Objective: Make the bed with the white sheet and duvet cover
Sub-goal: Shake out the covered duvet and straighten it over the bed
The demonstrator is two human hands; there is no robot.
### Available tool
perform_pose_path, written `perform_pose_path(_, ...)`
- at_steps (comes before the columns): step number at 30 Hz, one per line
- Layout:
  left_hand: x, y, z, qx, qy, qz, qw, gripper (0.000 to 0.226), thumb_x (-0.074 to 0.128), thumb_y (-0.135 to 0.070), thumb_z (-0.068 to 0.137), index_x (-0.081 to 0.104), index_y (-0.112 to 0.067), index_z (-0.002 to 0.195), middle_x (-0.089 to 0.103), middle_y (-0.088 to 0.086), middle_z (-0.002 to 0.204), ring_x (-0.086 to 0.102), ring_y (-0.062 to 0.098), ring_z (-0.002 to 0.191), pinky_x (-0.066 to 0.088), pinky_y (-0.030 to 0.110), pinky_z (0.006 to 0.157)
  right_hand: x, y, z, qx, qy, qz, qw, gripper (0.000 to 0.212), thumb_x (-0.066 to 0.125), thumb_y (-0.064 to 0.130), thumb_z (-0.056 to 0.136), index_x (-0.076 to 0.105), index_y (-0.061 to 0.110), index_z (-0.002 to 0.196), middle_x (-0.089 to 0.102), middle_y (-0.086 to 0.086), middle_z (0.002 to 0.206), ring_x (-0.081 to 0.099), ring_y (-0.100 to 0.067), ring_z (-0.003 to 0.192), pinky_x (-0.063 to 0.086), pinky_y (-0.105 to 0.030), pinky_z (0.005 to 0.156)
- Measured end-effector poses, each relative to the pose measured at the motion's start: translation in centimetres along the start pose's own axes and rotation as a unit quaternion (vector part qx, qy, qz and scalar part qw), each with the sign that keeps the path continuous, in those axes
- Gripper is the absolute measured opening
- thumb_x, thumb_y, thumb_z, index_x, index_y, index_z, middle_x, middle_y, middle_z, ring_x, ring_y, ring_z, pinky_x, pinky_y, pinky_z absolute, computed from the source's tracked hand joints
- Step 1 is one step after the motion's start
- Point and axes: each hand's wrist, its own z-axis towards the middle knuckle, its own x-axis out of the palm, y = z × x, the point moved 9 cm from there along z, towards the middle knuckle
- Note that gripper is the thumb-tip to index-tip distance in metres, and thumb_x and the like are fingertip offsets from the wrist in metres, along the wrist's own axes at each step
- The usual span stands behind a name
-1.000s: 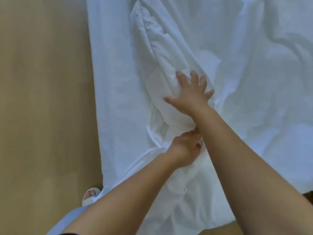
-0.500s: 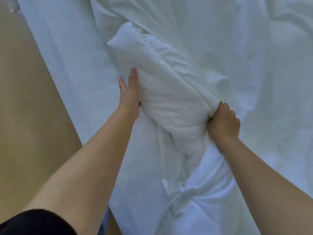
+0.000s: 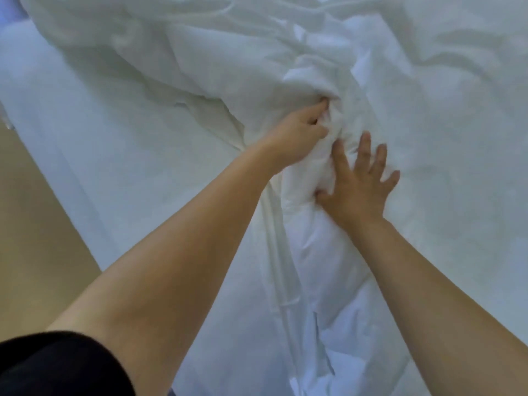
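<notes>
Duvet cover (image 3: 311, 78), white and rumpled, heaped from centre toward 12 o'clock in the head view; smoother white sheet (image 3: 100, 144) at 9 o'clock. Tan floor (image 3: 34, 224) at 8 o'clock, black sleeve (image 3: 57, 364) at 7. At centre, left hand (image 3: 297, 132) clenched on a duvet cover fold; right hand (image 3: 357, 187) just beside, fingers spread flat, pressing the cloth.

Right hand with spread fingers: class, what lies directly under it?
Under the flat right hand lies rumpled white bedding fabric. Whatever is beneath that fabric is covered and cannot be seen.
</notes>
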Motion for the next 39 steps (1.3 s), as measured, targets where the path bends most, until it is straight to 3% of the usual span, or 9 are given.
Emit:
perform_pose_path(7,-9.0,10.3,-2.5,-0.127,-0.276,-0.005,0.953,0.016,0.052,-0.017,0.092,0.064,-0.016,0.103,0.062,0.001,0.1,0.058,0.019,0.097,0.043,0.029,0.084,6.1,-2.4,4.1,0.05,0.106,0.03,0.993,0.093,0.055,0.058,0.084,-0.008,0.035,0.149,-0.023,0.001,0.157,-0.012,-0.032,0.145,0.009,-0.065,0.109)
perform_pose_path(10,-9.6,16.6,-2.8,-0.256,-0.281,-0.124,0.917,0.031,0.05,-0.027,0.096,0.057,-0.009,0.121,0.058,0.006,0.115,0.055,0.024,0.108,0.044,0.034,0.095,7.1,-2.0,4.6,0.051,0.121,0.052,0.99,0.091,0.053,0.057,0.086,-0.007,0.034,0.15,-0.021,0.001,0.157,-0.01,-0.03,0.145,0.009,-0.064,0.109)
perform_pose_path(14,-8.4,18.3,-1.1,-0.28,-0.29,-0.216,0.889,0.023,0.051,-0.03,0.096,0.058,-0.014,0.08,0.061,0.003,0.083,0.059,0.021,0.082,0.047,0.03,0.076,7.3,-2.0,4.8,0.052,0.13,0.05,0.989,0.09,0.052,0.056,0.086,-0.007,0.034,0.15,-0.02,0.001,0.158,-0.011,-0.029,0.145,0.009,-0.064,0.11)
perform_pose_path(18,-9.5,19.0,2.3,-0.275,-0.34,-0.327,0.838,0.022,0.058,-0.029,0.092,0.056,-0.009,0.083,0.06,0.005,0.08,0.06,0.021,0.077,0.05,0.03,0.071,7.5,-1.9,4.9,0.07,0.126,0.047,0.988,0.088,0.05,0.054,0.087,-0.006,0.032,0.151,-0.02,0.001,0.158,-0.01,-0.027,0.146,0.009,-0.062,0.11)
perform_pose_path(23,-10.9,18.7,0.7,-0.3,-0.342,-0.51,0.73,0.04,0.032,-0.019,0.101,0.044,-0.002,0.135,0.05,0.015,0.136,0.045,0.031,0.127,0.037,0.037,0.105,6.2,-1.4,3.9,0.099,0.121,0.032,0.987,0.088,0.052,0.049,0.086,-0.003,0.03,0.151,-0.018,0.0,0.158,-0.008,-0.027,0.146,0.01,-0.06,0.111)
perform_pose_path(27,-14.5,8.9,-6.9,-0.114,-0.141,-0.587,0.789,0.024,0.039,-0.021,0.084,0.061,-0.015,0.089,0.059,0.007,0.086,0.059,0.026,0.079,0.046,0.033,0.073,2.6,0.3,1.9,0.106,0.102,0.071,0.987,0.092,0.056,0.052,0.083,0.0,0.027,0.152,-0.014,-0.002,0.159,-0.006,-0.026,0.146,0.008,-0.057,0.113)
perform_pose_path(29,-17.0,6.8,-14.6,-0.142,-0.124,-0.547,0.816,0.017,0.049,-0.024,0.071,0.061,-0.018,0.082,0.063,0.004,0.083,0.064,0.022,0.078,0.051,0.032,0.074,0.3,1.5,0.1,0.11,0.081,0.12,0.983,0.101,0.051,0.06,0.071,0.002,0.024,0.152,-0.009,-0.003,0.16,-0.005,-0.025,0.146,0.005,-0.055,0.113)
perform_pose_path(34,-21.0,11.9,-24.9,-0.24,-0.224,-0.534,0.779,0.02,0.058,-0.027,0.076,0.075,-0.02,0.083,0.071,0.006,0.09,0.071,0.022,0.078,0.059,0.036,0.063,-0.7,5.8,-3.5,0.099,0.118,0.071,0.985,0.088,0.047,0.054,0.076,0.012,0.026,0.151,-0.006,-0.005,0.16,-0.003,-0.027,0.146,0.005,-0.056,0.112)
perform_pose_path(39,-19.8,15.6,-19.0,-0.338,-0.189,-0.447,0.806,0.046,0.052,-0.055,0.087,0.063,-0.022,0.117,0.072,0.007,0.105,0.068,0.026,0.098,0.052,0.043,0.086,1.6,12.1,-5.3,0.063,0.128,0.052,0.988,0.076,0.05,0.044,0.082,0.018,0.027,0.149,-0.003,-0.008,0.158,-0.003,-0.026,0.144,0.004,-0.057,0.112)
